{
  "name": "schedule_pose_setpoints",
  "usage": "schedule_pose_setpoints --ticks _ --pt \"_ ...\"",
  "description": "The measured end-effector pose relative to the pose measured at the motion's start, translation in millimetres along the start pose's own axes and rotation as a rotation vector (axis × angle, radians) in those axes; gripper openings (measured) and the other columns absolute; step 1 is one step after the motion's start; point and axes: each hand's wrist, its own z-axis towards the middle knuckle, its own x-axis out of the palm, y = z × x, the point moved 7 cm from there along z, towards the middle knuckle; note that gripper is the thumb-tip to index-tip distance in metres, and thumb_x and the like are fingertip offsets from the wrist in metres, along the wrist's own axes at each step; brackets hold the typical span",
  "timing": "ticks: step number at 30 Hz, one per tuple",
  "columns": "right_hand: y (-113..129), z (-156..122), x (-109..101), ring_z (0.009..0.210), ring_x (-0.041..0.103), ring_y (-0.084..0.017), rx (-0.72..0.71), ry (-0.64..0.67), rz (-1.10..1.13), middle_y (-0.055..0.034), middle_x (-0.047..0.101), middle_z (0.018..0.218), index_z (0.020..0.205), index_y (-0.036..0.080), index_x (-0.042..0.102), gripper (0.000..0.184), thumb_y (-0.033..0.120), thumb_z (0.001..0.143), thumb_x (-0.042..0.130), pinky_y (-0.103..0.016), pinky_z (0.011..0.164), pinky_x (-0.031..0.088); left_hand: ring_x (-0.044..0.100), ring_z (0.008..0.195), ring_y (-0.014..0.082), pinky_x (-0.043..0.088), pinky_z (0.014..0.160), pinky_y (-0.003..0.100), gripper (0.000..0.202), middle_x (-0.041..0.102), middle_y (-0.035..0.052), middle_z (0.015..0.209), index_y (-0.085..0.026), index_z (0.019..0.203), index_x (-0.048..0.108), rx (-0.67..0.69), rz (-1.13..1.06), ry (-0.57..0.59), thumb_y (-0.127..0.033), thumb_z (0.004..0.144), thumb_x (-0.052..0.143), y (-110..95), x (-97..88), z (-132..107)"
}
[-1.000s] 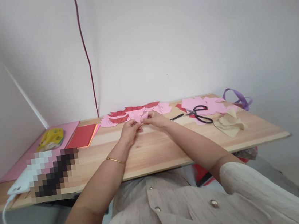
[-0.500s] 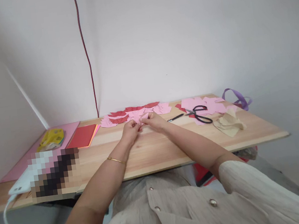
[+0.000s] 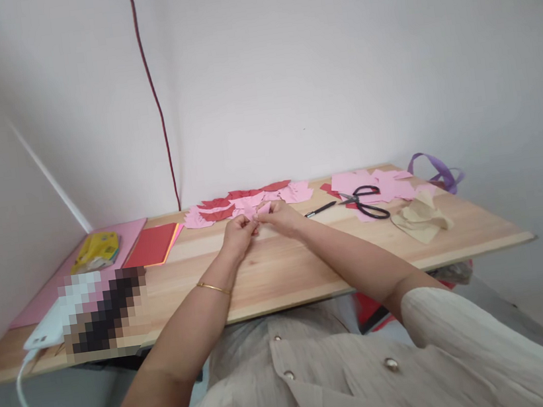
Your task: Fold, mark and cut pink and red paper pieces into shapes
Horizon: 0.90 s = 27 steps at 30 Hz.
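A: Hands barely shifted: left hand [image 3: 238,232] and right hand [image 3: 279,218] stay together, both pinching the small pink paper piece [image 3: 259,211] just above the pale wooden surface [image 3: 281,275].
B: Anything in the way?
A: No. Pink and red paper cut-outs [image 3: 251,197] lie just beyond them; black-handled scissors [image 3: 366,199] right of the right hand.

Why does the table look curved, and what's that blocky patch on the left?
Head view: the wide lens bows the table edge; the blocky patch is deliberate pixelation hiding something; light is soft, shadows faint; left hand and right hand pinching pink paper look fairly sharp.
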Motion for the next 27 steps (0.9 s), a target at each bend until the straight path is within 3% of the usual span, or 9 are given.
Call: schedule_pose_setpoints --ticks 5,10,19,27 --pt "3 -2 -1 0.063 0.053 -0.011 0.019 -0.023 0.053 0.0007 0.060 0.066 0.066 0.015 0.059 0.024 0.036 0.064 0.071 -0.025 0.064 0.041 0.053 0.053 0.0102 0.044 0.057 0.025 0.025 0.056 -0.0014 0.058 -0.016 0.066 0.058 -0.039 -0.052 0.062 -0.035 0.062 0.073 3 4.6 -1" --pt "3 -3 4 0.059 0.051 -0.010 0.009 0.029 0.083 0.0021 0.057 0.062 0.064 0.016 0.057 0.025 0.036 0.062 0.072 -0.025 0.059 0.040 0.050 0.052 0.0099 0.041 0.056 0.024 0.022 0.056 -0.0012 0.056 -0.016 0.060 0.055 -0.007 0.032 0.010 -0.032 0.063 0.070 3 -0.6 0" --pt "4 -1 4 0.054 0.045 -0.010 -0.034 0.005 0.021 0.0029 0.050 0.054 0.052 0.017 0.052 0.034 0.041 0.067 0.069 -0.024 0.053 0.036 0.050 0.053 0.0108 0.039 0.059 0.025 0.019 0.057 0.0001 0.055 -0.017 0.058 0.054 0.051 0.095 0.065 -0.030 0.067 0.066 -13 2.9 -2" --pt "-13 2 -3 0.053 0.046 -0.009 0.119 0.017 0.130 0.0031 0.053 0.054 0.054 0.016 0.054 0.034 0.040 0.060 0.076 -0.024 0.057 0.039 0.046 0.052 0.0103 0.035 0.056 0.024 0.017 0.054 -0.0016 0.055 -0.017 0.059 0.053 0.089 0.227 0.067 -0.028 0.068 0.063 -14 0.2 1"
